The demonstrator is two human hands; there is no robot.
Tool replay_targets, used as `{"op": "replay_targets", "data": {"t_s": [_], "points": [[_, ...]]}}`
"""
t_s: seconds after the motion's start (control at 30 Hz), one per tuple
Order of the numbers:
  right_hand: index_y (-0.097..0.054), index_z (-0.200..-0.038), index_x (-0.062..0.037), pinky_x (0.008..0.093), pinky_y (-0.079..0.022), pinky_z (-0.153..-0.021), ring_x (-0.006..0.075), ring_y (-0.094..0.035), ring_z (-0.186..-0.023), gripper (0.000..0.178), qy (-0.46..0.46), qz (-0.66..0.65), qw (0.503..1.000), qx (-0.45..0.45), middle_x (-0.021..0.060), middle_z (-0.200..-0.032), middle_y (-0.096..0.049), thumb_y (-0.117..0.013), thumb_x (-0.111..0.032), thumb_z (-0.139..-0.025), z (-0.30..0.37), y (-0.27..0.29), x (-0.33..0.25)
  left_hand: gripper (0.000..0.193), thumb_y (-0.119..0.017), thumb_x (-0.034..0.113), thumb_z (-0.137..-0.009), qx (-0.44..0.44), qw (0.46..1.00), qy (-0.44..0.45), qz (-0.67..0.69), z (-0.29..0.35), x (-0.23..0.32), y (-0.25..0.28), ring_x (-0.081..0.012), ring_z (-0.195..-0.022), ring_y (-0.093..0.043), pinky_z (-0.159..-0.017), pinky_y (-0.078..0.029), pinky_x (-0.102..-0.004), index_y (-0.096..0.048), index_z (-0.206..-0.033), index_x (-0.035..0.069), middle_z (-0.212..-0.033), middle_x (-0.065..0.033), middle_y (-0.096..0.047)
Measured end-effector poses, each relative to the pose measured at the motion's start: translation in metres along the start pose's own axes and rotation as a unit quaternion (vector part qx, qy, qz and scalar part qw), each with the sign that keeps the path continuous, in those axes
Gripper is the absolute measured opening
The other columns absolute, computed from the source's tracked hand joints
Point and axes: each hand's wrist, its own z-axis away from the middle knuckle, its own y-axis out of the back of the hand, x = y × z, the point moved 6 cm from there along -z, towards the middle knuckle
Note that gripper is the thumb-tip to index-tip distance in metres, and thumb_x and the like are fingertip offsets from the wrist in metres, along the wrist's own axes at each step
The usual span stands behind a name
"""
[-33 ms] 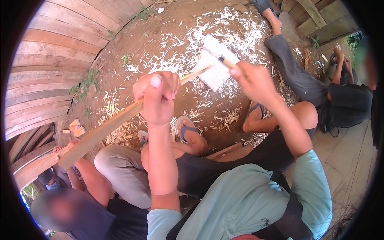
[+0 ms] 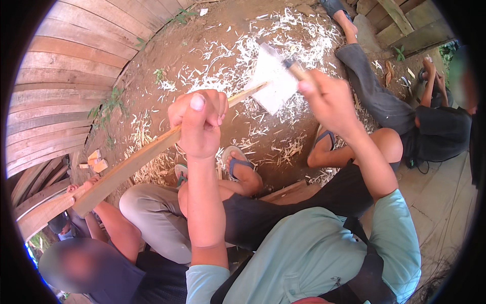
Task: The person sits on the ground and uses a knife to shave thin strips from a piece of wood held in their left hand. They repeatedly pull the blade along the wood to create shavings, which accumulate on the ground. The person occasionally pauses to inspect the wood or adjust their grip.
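The left hand [image 2: 198,121] is closed in a fist around a long, flat wooden slat [image 2: 136,162], thumb on top, holding it slanted so its thinned tip points up and right toward the blade. The right hand [image 2: 329,99] is clenched on the wooden handle of a broad, pale-bladed chopping knife [image 2: 273,81], which is raised just past the slat's tip; whether blade and wood touch cannot be told. Below lies bare reddish-brown earth [image 2: 212,45], strewn with pale, curly wood shavings [image 2: 304,35]. The person's bent knees and sandalled feet [image 2: 240,164] sit under the slat. A second person [image 2: 101,263] crouches at lower left, close to the slat's far end. Another person in dark clothes [image 2: 405,116] sits at the right. Curved, weathered planks [image 2: 66,71] wall the left side.
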Motion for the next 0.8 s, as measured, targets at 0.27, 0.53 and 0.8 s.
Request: {"op": "replay_targets", "data": {"t_s": [0.27, 0.53, 0.8], "points": [[-0.058, -0.104, -0.0004, 0.0445, -0.051, -0.074, 0.0363, -0.063, -0.081, 0.042, -0.148, 0.286, 0.919, -0.228, 0.0193, -0.089, -0.064, -0.038, -0.037, -0.096, 0.023, -0.105, 0.115, 0.043, -0.045, 0.019, -0.090, 0.009, 1.000, -0.012, 0.000, -0.001, 0.002, -0.001, -0.0115, -0.042, -0.028, -0.043, -0.025, -0.0275, -0.038, -0.051, 0.003, -0.046, -0.0029, -0.033], [-0.058, -0.102, 0.0005, 0.0487, -0.049, -0.078, 0.0391, -0.063, -0.087, 0.046, -0.219, 0.256, 0.917, -0.215, 0.0216, -0.090, -0.065, -0.037, -0.040, -0.096, 0.020, -0.090, 0.126, 0.044, -0.045, 0.019, -0.091, 0.024, 1.000, 0.003, 0.002, -0.006, 0.002, -0.003, -0.0105, -0.043, -0.028, -0.043, -0.024, -0.0272, -0.039, -0.051, 0.002, -0.046, -0.0022, -0.032], [-0.052, -0.094, 0.0016, 0.0391, -0.045, -0.059, 0.0266, -0.057, -0.064, 0.031, 0.076, -0.083, 0.965, 0.237, 0.0120, -0.074, -0.058, -0.050, -0.029, -0.093, 0.025, 0.034, -0.006, 0.042, -0.038, 0.023, -0.094, 0.022, 1.000, -0.001, -0.007, 0.000, 0.000, 0.007, -0.0101, -0.043, -0.025, -0.046, -0.025, -0.0278, -0.040, -0.055, 0.006, -0.048, -0.0004, -0.031]]}}
